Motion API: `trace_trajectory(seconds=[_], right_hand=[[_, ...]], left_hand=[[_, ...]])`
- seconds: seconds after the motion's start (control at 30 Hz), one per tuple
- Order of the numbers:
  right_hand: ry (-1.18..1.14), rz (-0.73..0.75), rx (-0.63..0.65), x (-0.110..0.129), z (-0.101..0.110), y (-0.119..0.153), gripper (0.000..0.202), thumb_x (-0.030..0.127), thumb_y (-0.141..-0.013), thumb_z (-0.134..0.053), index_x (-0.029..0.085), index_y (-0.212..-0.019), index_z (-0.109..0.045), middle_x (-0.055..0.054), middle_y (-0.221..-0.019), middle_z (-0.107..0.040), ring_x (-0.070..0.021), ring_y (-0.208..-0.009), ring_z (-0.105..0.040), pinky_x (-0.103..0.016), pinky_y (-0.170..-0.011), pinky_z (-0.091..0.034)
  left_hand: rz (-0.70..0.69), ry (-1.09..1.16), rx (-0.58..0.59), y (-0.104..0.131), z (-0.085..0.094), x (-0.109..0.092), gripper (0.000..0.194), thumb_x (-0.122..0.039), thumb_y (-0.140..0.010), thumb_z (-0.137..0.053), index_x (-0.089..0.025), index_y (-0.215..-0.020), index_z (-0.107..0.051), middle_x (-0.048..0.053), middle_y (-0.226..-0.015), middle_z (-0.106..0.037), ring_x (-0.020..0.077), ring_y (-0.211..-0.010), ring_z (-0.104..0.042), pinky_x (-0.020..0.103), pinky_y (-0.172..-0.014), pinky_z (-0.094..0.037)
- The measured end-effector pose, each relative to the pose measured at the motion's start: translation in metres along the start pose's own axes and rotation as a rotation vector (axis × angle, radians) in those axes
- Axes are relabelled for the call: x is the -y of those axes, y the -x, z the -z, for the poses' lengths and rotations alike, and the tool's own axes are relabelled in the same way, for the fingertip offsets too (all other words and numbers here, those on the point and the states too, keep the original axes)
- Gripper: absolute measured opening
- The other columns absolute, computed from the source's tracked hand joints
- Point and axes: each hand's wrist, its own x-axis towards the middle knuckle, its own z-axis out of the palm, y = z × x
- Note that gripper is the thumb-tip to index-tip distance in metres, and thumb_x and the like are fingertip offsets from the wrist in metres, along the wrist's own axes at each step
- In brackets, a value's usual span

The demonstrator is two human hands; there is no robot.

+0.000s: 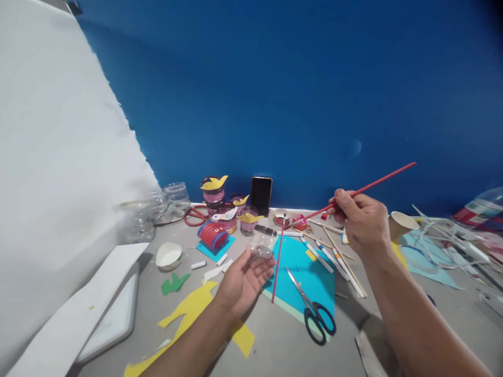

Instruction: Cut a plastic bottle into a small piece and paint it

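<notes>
My left hand [241, 283], palm up, holds a small clear plastic cup [262, 246] with a dark painted band at its rim. The cup is tilted a little and rests at the fingertips. In my right hand [359, 217] a long, thin paintbrush [383, 178] with a red handle is pinched; its tip points down left toward a small red-sided pot [282, 217]. Another red-handled paintbrush [278, 267] lies on a turquoise sheet [291, 262], beside black-handled scissors [310, 309]. Painted cups [249, 222] with yellow paper birds stand behind the clear cup.
A phone [261, 196] leans against the blue wall. White markers [341, 264] and wooden sticks lie right of centre. Yellow paper scraps [188, 309], a white paper cup [168, 256] and clear containers [135, 222] are on the left. Tangled white strips [436, 235] lie far right.
</notes>
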Motion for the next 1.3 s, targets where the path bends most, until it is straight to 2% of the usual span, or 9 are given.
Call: trace_trajectory(seconds=[0.2,0.37,0.47,0.57,0.77,0.97,1.1,1.3], right_hand=[[0.209,0.185,0.09,0.03,-0.015,0.036,0.036,0.049,-0.085,-0.08,0.017,-0.069,-0.075,-0.003,-0.054,-0.069,-0.0135,-0.047,-0.062,-0.022,-0.044,-0.047],[0.283,0.317,0.079,0.034,-0.019,0.045,0.033,0.043,-0.088,-0.077,0.018,-0.067,-0.075,-0.002,-0.055,-0.07,-0.0129,-0.045,-0.061,-0.021,-0.042,-0.046],[0.317,0.362,0.091,0.033,-0.02,0.048,0.033,0.043,-0.089,-0.075,0.019,-0.068,-0.076,-0.002,-0.057,-0.071,-0.0136,-0.047,-0.062,-0.022,-0.043,-0.047],[0.313,0.379,0.12,0.034,-0.022,0.051,0.032,0.042,-0.09,-0.075,0.019,-0.067,-0.075,-0.002,-0.056,-0.071,-0.0135,-0.047,-0.062,-0.022,-0.043,-0.047],[0.319,0.397,0.163,0.04,-0.026,0.056,0.029,0.038,-0.089,-0.074,0.02,-0.067,-0.076,-0.001,-0.054,-0.069,-0.0113,-0.044,-0.057,-0.02,-0.04,-0.042],[0.342,0.408,0.163,0.037,-0.022,0.053,0.035,0.042,-0.091,-0.073,0.02,-0.065,-0.074,-0.002,-0.058,-0.071,-0.0126,-0.047,-0.06,-0.022,-0.042,-0.045],[0.353,0.425,0.147,0.037,-0.02,0.054,0.029,0.039,-0.092,-0.074,0.02,-0.07,-0.076,-0.002,-0.06,-0.072,-0.0129,-0.049,-0.062,-0.022,-0.044,-0.048],[0.332,0.446,0.216,0.042,-0.025,0.059,0.03,0.039,-0.092,-0.072,0.02,-0.069,-0.076,-0.001,-0.059,-0.072,-0.0128,-0.047,-0.061,-0.023,-0.043,-0.046]], left_hand=[[0.061,0.013,0.029,0.002,0.0,0.002,0.037,-0.034,-0.107,-0.048,-0.007,-0.097,-0.07,0.023,-0.099,-0.079,0.0242,-0.083,-0.079,0.032,-0.075,-0.063],[0.084,0.033,0.043,0.003,0.003,0.005,0.037,-0.036,-0.107,-0.047,-0.007,-0.1,-0.069,0.022,-0.101,-0.078,0.0243,-0.084,-0.078,0.033,-0.076,-0.062],[0.073,0.051,0.03,0.005,0.003,0.007,0.034,-0.035,-0.107,-0.05,-0.008,-0.096,-0.069,0.018,-0.095,-0.078,0.0231,-0.081,-0.077,0.033,-0.073,-0.061],[0.052,0.069,0.011,0.007,0.003,0.007,0.03,-0.032,-0.106,-0.051,-0.01,-0.092,-0.068,0.015,-0.089,-0.076,0.0221,-0.081,-0.076,0.032,-0.073,-0.06],[0.059,0.073,0.006,0.011,0.0,0.006,0.027,-0.03,-0.105,-0.054,-0.009,-0.096,-0.068,0.015,-0.085,-0.075,0.0218,-0.079,-0.075,0.031,-0.073,-0.06],[0.054,0.069,0.015,0.011,0.001,0.005,0.027,-0.031,-0.106,-0.051,-0.01,-0.1,-0.066,0.016,-0.086,-0.075,0.0229,-0.08,-0.076,0.032,-0.074,-0.062],[0.056,0.073,0.014,0.01,0.001,0.005,0.029,-0.032,-0.107,-0.049,-0.009,-0.103,-0.066,0.016,-0.086,-0.076,0.0226,-0.079,-0.077,0.032,-0.074,-0.062],[0.052,0.077,0.018,0.01,0.002,0.007,0.024,-0.03,-0.106,-0.052,-0.011,-0.103,-0.066,0.014,-0.084,-0.075,0.0211,-0.076,-0.076,0.031,-0.072,-0.061]])
